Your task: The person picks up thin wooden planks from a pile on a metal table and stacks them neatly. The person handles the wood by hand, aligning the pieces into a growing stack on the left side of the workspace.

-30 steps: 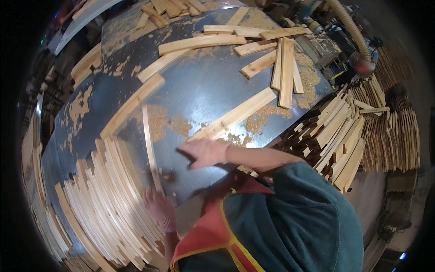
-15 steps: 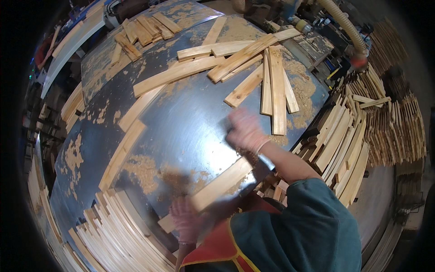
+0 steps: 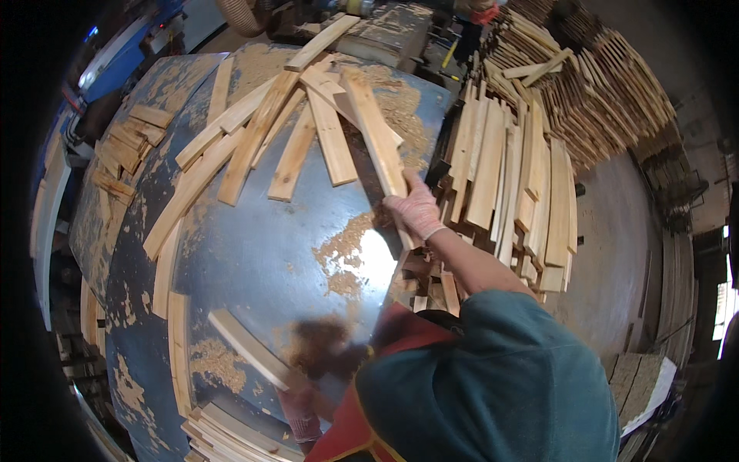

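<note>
The right hand (image 3: 413, 209), gloved, is closed around the near end of a long wooden slat (image 3: 375, 127) that slants away over the far right part of the round metal table (image 3: 254, 254), its far end among a loose pile of slats (image 3: 277, 131). The left hand (image 3: 299, 408), also gloved, sits at the near edge touching the end of a pale slat (image 3: 246, 348) lying flat there; whether its fingers grip cannot be told.

We are in a woodworking shop. Sawdust (image 3: 350, 250) lies scattered over our blue metal table (image 3: 254, 262), cut wooden slats (image 3: 493, 165) are stacked in piles all around, and a dust-extraction hose (image 3: 239, 17) hangs above.
</note>
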Tool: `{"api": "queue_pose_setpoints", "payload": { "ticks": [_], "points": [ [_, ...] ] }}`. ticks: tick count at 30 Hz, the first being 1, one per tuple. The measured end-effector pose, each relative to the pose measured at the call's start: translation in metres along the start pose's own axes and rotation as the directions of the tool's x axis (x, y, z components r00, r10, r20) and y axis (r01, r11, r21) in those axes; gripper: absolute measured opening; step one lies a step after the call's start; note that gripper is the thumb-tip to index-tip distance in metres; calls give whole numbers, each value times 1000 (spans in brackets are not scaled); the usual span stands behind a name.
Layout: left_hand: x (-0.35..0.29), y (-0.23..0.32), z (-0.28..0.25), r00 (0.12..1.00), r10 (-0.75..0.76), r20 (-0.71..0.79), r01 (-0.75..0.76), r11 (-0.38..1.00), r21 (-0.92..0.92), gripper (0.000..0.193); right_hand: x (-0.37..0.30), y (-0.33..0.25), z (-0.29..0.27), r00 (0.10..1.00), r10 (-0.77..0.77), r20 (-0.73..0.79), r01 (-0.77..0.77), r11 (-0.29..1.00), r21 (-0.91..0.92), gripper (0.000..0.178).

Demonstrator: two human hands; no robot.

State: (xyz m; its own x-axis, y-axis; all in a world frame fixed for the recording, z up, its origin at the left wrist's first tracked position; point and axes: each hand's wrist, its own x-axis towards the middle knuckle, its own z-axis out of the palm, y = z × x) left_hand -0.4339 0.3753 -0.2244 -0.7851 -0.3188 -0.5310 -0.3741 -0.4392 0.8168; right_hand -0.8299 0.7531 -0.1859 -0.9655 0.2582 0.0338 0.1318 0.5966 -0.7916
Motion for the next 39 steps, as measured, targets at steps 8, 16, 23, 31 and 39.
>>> {"api": "queue_pose_setpoints", "payload": {
  "ticks": [8,16,23,31,39],
  "points": [
    [-115,22,-52,661,397,-637,632,165,758,81,7,100,-240,958,-6,-287,-45,984,-171,66],
    [-147,3,-74,628,409,-662,723,7,690,95,38,91,-232,945,-316,-86,197,759,-621,70],
    [-103,13,-54,625,658,-419,611,-79,788,84,72,-97,72,898,-167,406,-1,924,383,41],
    [10,34,-2,893,345,-289,248,158,956,89,150,-192,340,717,262,646,-672,503,543,26],
    [27,-2,-16,686,463,-561,486,282,827,81,57,-200,301,545,138,827,-742,539,398,24]
  ]
}}
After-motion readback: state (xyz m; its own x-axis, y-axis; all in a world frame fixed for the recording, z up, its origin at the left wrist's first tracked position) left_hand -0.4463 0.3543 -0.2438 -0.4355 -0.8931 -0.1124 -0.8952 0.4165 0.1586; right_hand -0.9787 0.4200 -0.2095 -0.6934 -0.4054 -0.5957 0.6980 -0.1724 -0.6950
